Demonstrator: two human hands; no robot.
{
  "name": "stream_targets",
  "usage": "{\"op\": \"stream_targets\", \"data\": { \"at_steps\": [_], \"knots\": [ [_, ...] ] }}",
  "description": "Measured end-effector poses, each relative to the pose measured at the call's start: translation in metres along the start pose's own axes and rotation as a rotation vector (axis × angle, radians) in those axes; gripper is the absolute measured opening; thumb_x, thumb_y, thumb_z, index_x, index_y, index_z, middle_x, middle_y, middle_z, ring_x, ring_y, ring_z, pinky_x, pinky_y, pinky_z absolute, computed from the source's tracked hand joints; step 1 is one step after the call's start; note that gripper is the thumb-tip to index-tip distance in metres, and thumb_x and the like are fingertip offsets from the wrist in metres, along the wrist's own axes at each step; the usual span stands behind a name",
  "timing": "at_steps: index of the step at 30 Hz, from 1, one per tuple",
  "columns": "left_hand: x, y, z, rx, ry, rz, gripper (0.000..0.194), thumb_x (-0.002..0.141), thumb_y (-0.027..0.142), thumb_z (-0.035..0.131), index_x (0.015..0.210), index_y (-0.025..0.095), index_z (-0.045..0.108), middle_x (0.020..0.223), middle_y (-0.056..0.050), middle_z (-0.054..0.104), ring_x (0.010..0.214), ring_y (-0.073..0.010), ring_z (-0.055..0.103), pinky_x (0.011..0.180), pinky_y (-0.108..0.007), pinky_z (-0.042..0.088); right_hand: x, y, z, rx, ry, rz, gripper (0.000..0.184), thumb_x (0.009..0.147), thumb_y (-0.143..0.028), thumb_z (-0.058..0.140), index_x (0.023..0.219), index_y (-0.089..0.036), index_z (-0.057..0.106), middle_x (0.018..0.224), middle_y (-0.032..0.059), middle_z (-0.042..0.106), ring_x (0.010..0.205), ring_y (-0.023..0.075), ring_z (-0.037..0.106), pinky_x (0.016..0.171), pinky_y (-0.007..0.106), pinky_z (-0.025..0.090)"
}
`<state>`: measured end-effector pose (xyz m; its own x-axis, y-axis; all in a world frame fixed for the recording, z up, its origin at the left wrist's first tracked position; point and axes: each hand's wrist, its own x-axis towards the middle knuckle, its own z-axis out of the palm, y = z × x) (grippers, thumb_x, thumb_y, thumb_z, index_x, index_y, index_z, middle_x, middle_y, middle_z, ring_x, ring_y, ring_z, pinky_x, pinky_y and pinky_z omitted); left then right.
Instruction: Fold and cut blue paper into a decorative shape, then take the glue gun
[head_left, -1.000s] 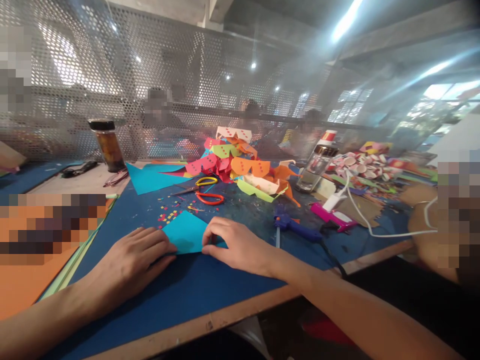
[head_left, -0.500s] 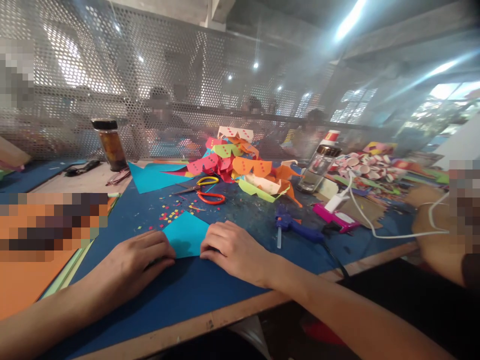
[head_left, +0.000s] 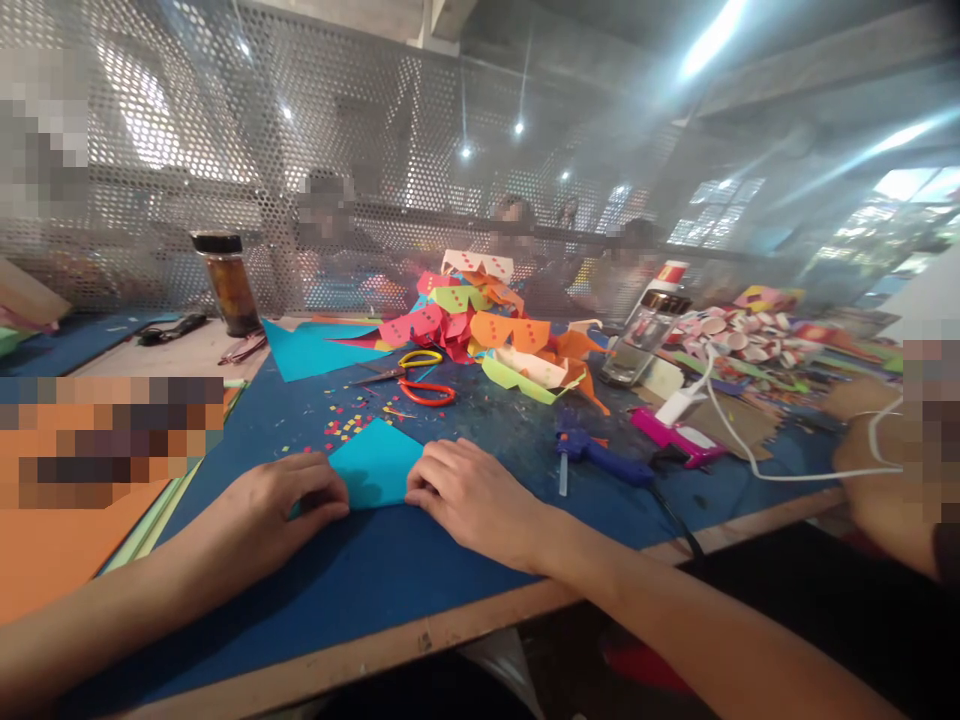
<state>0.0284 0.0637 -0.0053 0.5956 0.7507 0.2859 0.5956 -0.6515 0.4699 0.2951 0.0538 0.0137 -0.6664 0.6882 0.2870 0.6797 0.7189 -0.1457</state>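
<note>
A folded sheet of blue paper (head_left: pixel 378 466) lies on the dark blue table mat between my hands, its pointed corner facing away from me. My left hand (head_left: pixel 289 500) grips the sheet's left end with curled fingers and thumb. At the right end, my right hand (head_left: pixel 469 495) pinches the near folded edge. Just beyond the sheet are small coloured paper bits (head_left: pixel 358 425) and scissors (head_left: pixel 409 376) with one yellow and one red handle loop. A larger blue sheet (head_left: pixel 319 350) lies farther back on the left.
Cut paper masks (head_left: pixel 510 330) pile up at the back. Right of them stand a clear bottle (head_left: pixel 637 345), a blue glue gun (head_left: pixel 604 460) and a pink device (head_left: pixel 679 437) with a white cable. Orange paper (head_left: pixel 45 560) is stacked at left. Another person's arm (head_left: pixel 877 480) is at far right.
The view has shifted slightly. Both hands stay at the ends of the blue paper; a bit of paper now shows under my left fingers, which have lifted a little.
</note>
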Motion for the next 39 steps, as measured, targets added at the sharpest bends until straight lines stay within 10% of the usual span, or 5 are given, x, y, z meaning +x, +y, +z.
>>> {"op": "stream_targets", "data": {
  "at_steps": [39],
  "knots": [
    [0.011,-0.022,-0.050,0.007,-0.407,-0.305,0.014,0.078,0.035,0.065,0.078,0.021,0.066,0.072,0.002,0.067,0.069,-0.0170,0.060,0.064,-0.026,0.040,0.007,0.009,-0.005,0.207,-0.055,0.186,0.022,0.089,-0.036,0.070,0.079,-0.018,0.062,0.078,-0.0026,0.061,0.070,0.0110,0.055,0.073,0.027,0.038]
  ]
}}
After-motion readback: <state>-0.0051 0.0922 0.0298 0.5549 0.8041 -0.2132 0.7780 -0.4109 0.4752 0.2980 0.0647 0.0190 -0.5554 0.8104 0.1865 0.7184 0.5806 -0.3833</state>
